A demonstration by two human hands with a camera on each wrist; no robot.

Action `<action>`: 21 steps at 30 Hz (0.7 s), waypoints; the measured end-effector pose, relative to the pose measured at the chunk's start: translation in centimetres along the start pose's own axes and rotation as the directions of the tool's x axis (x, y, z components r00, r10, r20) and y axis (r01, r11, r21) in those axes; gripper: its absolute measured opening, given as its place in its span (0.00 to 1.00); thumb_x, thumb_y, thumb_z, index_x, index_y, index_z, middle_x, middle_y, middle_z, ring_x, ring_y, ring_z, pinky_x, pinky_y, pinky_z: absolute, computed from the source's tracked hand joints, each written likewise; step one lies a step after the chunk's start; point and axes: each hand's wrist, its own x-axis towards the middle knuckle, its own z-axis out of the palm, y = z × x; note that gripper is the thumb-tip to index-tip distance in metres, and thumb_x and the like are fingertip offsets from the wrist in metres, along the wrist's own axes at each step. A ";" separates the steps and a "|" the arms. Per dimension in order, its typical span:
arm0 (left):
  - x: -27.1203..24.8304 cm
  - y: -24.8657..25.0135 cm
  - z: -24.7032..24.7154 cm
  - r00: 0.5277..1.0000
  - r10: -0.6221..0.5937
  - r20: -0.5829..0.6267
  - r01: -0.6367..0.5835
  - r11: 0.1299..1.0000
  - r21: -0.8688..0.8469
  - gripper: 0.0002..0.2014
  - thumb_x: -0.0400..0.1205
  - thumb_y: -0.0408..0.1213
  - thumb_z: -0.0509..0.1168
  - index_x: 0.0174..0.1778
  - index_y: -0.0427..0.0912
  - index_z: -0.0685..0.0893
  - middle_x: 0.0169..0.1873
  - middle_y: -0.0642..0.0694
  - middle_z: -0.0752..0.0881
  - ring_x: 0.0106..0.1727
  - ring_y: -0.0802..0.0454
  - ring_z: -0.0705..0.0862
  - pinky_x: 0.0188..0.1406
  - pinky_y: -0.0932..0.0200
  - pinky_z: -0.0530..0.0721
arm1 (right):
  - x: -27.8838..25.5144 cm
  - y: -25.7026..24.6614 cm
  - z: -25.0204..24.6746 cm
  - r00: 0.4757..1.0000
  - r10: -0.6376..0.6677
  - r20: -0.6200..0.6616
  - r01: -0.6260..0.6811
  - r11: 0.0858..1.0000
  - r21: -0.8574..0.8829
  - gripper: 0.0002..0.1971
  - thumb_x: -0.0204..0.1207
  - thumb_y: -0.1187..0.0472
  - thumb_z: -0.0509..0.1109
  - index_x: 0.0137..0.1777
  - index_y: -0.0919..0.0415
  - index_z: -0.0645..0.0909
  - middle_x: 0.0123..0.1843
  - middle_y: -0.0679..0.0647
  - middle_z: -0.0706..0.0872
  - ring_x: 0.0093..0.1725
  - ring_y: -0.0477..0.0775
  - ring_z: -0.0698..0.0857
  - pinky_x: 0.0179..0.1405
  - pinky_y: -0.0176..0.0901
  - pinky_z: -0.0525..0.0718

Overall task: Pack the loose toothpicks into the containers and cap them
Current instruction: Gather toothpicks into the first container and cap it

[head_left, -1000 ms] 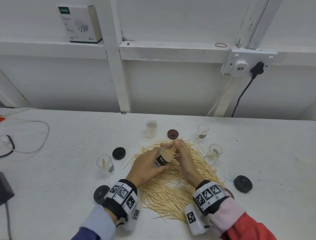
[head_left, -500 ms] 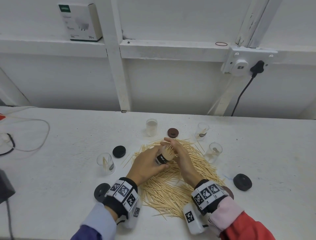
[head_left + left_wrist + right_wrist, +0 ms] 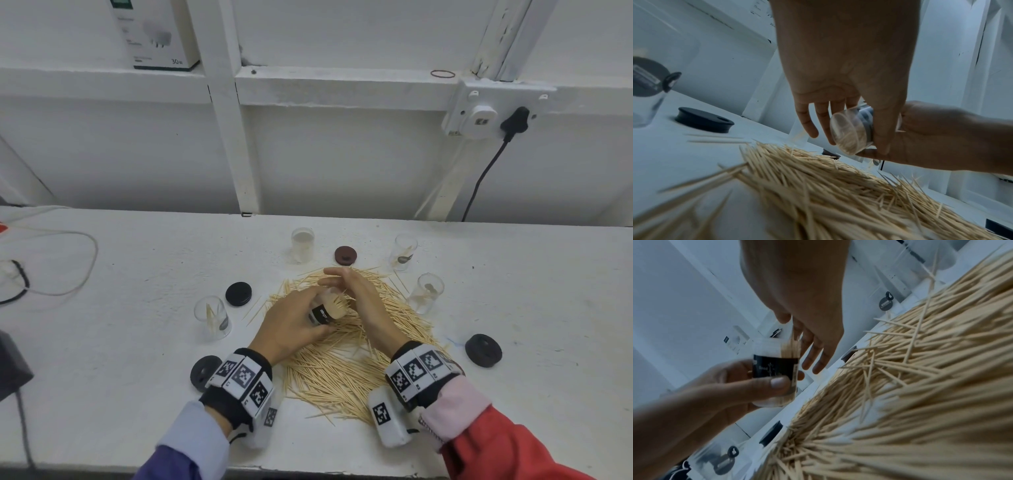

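Filling under way: left hand (image 3: 291, 325) grips one nearly full container (image 3: 325, 311) tilted over the toothpick pile (image 3: 346, 370), right hand (image 3: 356, 301) flat-fingered at its mouth holding nothing; four containers beyond both hands near-empty, every cap off.

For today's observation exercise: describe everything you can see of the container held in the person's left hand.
The container is a small clear cylinder, plastic by its look, with a black label band printed in pale marks. It has no cap and is packed with pale wooden toothpicks reaching its mouth. It is tilted, mouth pointing away and to the right, held above the loose toothpick pile. The left hand grips it, thumb on the label. The right hand, fingers straight, is at its mouth.
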 end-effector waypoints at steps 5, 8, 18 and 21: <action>-0.2 0.2 -0.4 0.998 -0.041 -0.044 0.042 0.999 0.021 0.29 0.73 0.55 0.74 0.69 0.57 0.75 0.56 0.59 0.85 0.56 0.58 0.83 0.52 0.55 0.82 | -0.2 -0.1 -0.4 0.972 0.045 0.229 -0.012 0.990 -0.142 0.25 0.84 0.37 0.54 0.72 0.46 0.79 0.71 0.43 0.81 0.69 0.41 0.79 0.68 0.43 0.76; -0.5 -0.1 -0.6 0.995 -0.081 -0.057 0.081 0.997 -0.009 0.28 0.74 0.56 0.73 0.70 0.57 0.75 0.55 0.60 0.85 0.54 0.59 0.83 0.51 0.56 0.82 | -0.5 -0.7 -1.2 0.937 0.065 0.344 -0.004 0.985 -0.173 0.26 0.79 0.42 0.67 0.77 0.42 0.71 0.74 0.39 0.76 0.71 0.38 0.76 0.70 0.44 0.77; -1.5 -1.9 -0.1 0.996 0.050 -0.079 -0.036 0.986 0.162 0.42 0.73 0.52 0.75 0.80 0.48 0.65 0.76 0.51 0.71 0.76 0.53 0.68 0.72 0.55 0.68 | 0.0 -1.1 -2.4 0.989 -0.064 0.133 0.110 0.921 -0.375 0.25 0.62 0.62 0.85 0.59 0.51 0.84 0.54 0.49 0.87 0.49 0.51 0.87 0.46 0.40 0.87; -1.8 -2.3 0.0 0.994 0.084 -0.071 -0.067 0.974 0.216 0.42 0.72 0.52 0.75 0.81 0.49 0.65 0.77 0.51 0.70 0.77 0.52 0.66 0.75 0.52 0.66 | -0.3 -1.3 -2.6 0.991 -0.063 0.119 0.108 0.904 -0.414 0.26 0.59 0.60 0.87 0.58 0.51 0.83 0.53 0.48 0.86 0.47 0.50 0.87 0.45 0.41 0.87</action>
